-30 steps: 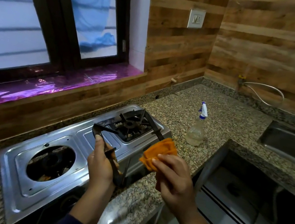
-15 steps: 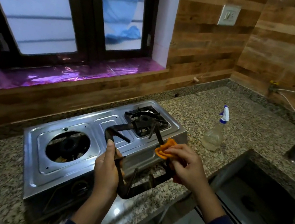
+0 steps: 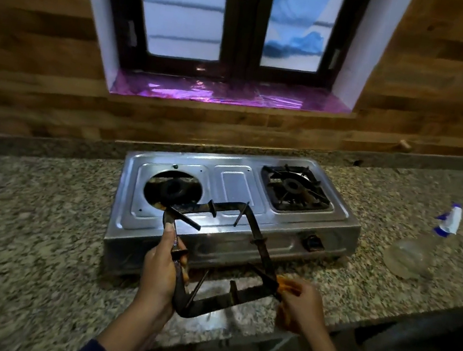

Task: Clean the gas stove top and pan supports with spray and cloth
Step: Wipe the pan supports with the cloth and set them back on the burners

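The left hand [image 3: 160,270] is closing around one side bar of a black square pan support [image 3: 219,260], thumb lying along the bar and fingers wrapped underneath, holding the frame tilted in the air in front of the stove. The right hand [image 3: 301,308] is pinching an orange cloth [image 3: 285,285] against the opposite corner of the same frame, the fingers pressed together on the fabric so only a small fold is showing. The support's inward prongs are pointing toward its open middle, and its far edge is overlapping the uncovered left burner [image 3: 171,189] in this view.

Behind it, the steel two-burner gas stove [image 3: 237,188] is sitting on the speckled granite counter [image 3: 33,218], with a second pan support [image 3: 295,189] resting in place over the right burner. To the right, well apart from the stove, a clear spray bottle [image 3: 413,251] with a white and blue nozzle is standing on the counter, blurred. Above, a dark-framed window [image 3: 241,17] is sitting over a purple-lined sill [image 3: 228,95]. No brand, label or writing is legible anywhere
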Tool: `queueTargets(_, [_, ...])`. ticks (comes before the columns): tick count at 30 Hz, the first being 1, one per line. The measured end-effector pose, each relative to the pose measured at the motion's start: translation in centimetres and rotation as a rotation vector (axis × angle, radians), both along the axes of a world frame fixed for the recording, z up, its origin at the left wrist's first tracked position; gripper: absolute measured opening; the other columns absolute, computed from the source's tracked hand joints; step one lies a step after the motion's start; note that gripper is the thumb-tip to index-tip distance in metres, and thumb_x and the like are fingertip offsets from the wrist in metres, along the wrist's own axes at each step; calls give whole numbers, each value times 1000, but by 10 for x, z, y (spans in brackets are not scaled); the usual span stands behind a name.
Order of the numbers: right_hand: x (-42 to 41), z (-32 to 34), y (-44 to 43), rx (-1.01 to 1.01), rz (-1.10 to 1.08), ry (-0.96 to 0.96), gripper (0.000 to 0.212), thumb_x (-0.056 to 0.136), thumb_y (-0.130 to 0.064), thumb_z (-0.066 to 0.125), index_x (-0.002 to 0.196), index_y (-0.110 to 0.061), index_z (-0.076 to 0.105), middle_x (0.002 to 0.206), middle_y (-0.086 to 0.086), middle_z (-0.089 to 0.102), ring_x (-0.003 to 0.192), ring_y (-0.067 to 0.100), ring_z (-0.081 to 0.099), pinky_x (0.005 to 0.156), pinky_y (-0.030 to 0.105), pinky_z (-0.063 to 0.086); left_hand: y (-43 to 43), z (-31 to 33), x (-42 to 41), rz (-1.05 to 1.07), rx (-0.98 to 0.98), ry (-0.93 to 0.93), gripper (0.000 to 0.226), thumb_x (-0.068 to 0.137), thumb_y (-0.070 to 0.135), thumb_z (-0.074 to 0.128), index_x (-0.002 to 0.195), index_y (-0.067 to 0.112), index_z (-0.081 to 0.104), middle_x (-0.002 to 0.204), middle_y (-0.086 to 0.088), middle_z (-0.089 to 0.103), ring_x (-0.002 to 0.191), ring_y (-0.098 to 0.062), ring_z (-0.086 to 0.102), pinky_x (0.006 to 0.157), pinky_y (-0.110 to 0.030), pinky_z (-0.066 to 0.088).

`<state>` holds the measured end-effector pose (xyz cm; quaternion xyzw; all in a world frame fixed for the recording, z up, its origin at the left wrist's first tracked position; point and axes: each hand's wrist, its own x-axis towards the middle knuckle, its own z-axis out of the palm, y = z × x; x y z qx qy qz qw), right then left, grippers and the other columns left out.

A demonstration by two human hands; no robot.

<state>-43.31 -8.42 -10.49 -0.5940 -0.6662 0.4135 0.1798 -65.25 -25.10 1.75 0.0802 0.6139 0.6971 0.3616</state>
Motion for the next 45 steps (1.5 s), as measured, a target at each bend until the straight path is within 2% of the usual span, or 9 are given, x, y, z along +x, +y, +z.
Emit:
queueTargets(3, [-30, 34, -19, 97, -1, 268, 14, 93, -27, 65, 106, -31, 66, 106, -5, 69, 102, 15, 65, 87, 36, 56, -10, 1, -15, 65, 0, -17, 54, 94, 56, 48, 60, 14, 50, 47, -3, 47, 38, -16, 45, 46, -26, 36])
queueTargets(7, [-81, 84, -56, -337, 258, 644, 48, 85, -50, 69, 130, -39, 56, 125, -9, 65, 114, 15, 64, 95, 41, 54, -12, -3, -40, 114, -7, -51, 54, 93, 59, 48, 59, 17, 48, 44, 2, 41, 34, -13, 37, 43, -25, 31])
queueTargets(10, [-113, 93, -68, -306, 258, 690, 57, 87, -17, 73, 137, -34, 51, 125, -11, 64, 111, 6, 64, 93, 30, 55, -11, -10, -66, 105, 4, -40, 54, 90, 63, 49, 66, 16, 62, 56, -4, 59, 47, -20, 55, 52, -32, 48])
queueTargets(16, [-162, 98, -60, -177, 234, 660, 46, 93, -5, 63, 127, -31, 48, 110, 10, 68, 100, 23, 67, 80, 25, 57, 1, -3, -123, 76, -164, 387, 70, 84, 68, 33, 98, 10, 68, 83, -21, 67, 74, -37, 65, 59, -31, 44])
queueTargets(20, [-194, 100, -45, 64, 256, 571, 23, 87, -10, 72, 97, -23, 56, 90, 0, 68, 89, 22, 66, 77, 40, 56, 15, 2, -163, 37, -209, 651, 62, 80, 62, 44, 123, 18, 37, 87, -1, 59, 70, -16, 60, 53, -26, 42])
queueTargets(24, [-221, 101, -28, 123, 233, 532, 21, 85, -14, 75, 75, -19, 57, 76, 3, 65, 77, 21, 64, 72, 40, 54, 33, 0, -199, -155, -58, 640, 42, 92, 29, 57, 115, 18, 24, 105, -3, 51, 83, -7, 59, 67, -17, 50])
queueTargets(30, [-249, 91, -3, 119, 157, 513, 26, 82, -8, 77, 69, -16, 56, 70, 6, 64, 69, 14, 63, 69, 36, 54, 51, -13, -249, -430, -160, 684, 18, 92, 15, 65, 81, 13, 51, 77, -1, 51, 65, -3, 48, 65, -28, 37])
queueTargets(37, [-266, 87, 23, 98, 107, 435, 24, 77, -1, 79, 69, -11, 59, 69, 6, 67, 67, 16, 65, 68, 31, 56, 63, -24, -254, -165, -409, 895, 17, 72, 30, 85, 68, 26, 69, 133, 3, 49, 127, -23, 39, 100, -38, 37])
queueTargets(45, [-282, 100, 90, 378, 338, 43, 24, 65, -13, 88, 66, -25, 68, 76, -3, 63, 74, 12, 58, 64, 26, 46, 51, -36, -206, -41, -539, 1182, 22, 70, 52, 79, 66, 32, 72, 71, 15, 54, 83, -13, 51, 74, -33, 25])
